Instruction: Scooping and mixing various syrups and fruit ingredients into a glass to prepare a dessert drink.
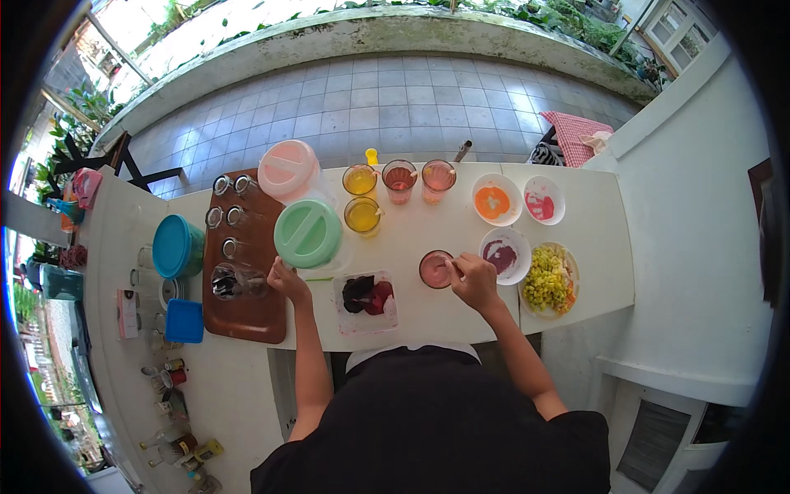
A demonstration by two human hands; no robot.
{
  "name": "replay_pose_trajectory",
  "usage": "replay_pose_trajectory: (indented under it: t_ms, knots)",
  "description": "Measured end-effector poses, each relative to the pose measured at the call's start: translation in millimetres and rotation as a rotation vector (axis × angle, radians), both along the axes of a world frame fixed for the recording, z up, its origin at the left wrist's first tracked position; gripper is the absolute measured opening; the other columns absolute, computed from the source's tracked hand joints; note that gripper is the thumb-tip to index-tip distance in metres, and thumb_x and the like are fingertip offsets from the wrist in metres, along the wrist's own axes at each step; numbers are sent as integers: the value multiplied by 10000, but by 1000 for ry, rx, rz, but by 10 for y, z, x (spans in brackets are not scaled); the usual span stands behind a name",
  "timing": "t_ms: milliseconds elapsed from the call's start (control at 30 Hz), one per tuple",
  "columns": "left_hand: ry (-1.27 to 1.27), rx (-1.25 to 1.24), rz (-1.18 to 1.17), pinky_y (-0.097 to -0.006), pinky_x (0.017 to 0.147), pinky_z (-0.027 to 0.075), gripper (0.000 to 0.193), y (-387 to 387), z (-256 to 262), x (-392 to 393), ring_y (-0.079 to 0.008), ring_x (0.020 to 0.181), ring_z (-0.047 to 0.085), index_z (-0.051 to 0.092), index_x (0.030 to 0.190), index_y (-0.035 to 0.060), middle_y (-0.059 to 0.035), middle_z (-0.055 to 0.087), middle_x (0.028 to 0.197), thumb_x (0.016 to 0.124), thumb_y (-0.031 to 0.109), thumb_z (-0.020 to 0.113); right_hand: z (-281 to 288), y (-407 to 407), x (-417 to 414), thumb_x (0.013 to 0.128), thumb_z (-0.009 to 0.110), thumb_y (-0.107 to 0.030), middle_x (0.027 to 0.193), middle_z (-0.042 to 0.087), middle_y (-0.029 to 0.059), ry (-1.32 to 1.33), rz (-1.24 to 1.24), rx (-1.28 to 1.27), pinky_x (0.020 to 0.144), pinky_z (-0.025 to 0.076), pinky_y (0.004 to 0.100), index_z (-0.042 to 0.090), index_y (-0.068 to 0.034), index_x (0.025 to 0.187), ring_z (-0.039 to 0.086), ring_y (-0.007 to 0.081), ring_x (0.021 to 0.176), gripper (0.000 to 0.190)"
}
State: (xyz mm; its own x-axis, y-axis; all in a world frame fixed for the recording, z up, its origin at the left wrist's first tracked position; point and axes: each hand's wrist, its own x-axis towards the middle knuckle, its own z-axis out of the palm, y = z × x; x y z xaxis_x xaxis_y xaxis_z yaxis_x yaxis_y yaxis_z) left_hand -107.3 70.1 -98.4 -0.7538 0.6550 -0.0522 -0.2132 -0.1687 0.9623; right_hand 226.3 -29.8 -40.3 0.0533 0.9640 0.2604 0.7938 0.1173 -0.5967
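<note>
My right hand (474, 276) is at the rim of a glass of cloudy pink drink (435, 270), its fingers pinched on something thin in the drink, perhaps a spoon handle. Beside the green lid of a pitcher (307, 234), my left hand (285, 281) touches or nearly touches its lower edge; its grip is unclear. A clear plastic tub (366, 322) with dark and red contents lies between my hands. White bowls hold purple (522, 272), orange (492, 200) and pink (544, 200) contents. A plate of chopped green fruit (548, 281) sits at the right.
Filled glasses stand at the back: yellow (360, 180), red (399, 181) and pink (439, 180). Behind the green-lidded pitcher is a pink-lidded one (287, 170). A brown tray (267, 321) carries upturned glasses, left of it a teal-lidded container (178, 246) and a blue box (184, 320).
</note>
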Motion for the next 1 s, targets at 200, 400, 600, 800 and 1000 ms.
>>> replay_pose_trajectory:
  t_ms: [200,400,600,800,1000]
  knots:
    - [25,18,-68,-241,549,365,326,-25,22,-7,-53,632,488,611,712,25,38,564,683,925,261,541,0,3,8,828,632,-168,635,549,96,13,3,-25,532,438,404,601,-43,655,581,287,602,215]
    - [5,14,-65,-244,579,409,317,-22,25,-12,-66,659,524,622,732,8,22,584,706,927,244,540,10,1,8,818,636,-155,646,558,99,21,12,-115,535,444,401,600,-38,648,589,285,607,210]
    - [22,33,-104,-250,597,425,311,-33,13,-45,-73,671,536,627,749,0,13,590,719,926,241,540,7,5,24,822,631,-151,633,550,94,-30,48,-96,523,437,399,613,-43,658,583,285,589,197]
    - [-4,-13,-55,-250,599,420,317,-22,43,-22,-70,674,529,623,736,1,16,586,719,921,245,543,-6,-11,17,825,629,-154,625,543,96,-46,49,-32,522,436,400,612,-44,656,581,286,586,203]
    - [17,-2,-46,-242,571,392,318,-23,30,-18,-65,644,508,617,727,3,22,573,700,921,245,544,1,0,12,831,626,-161,621,538,98,-59,49,-11,524,436,405,597,-40,646,575,287,580,223]
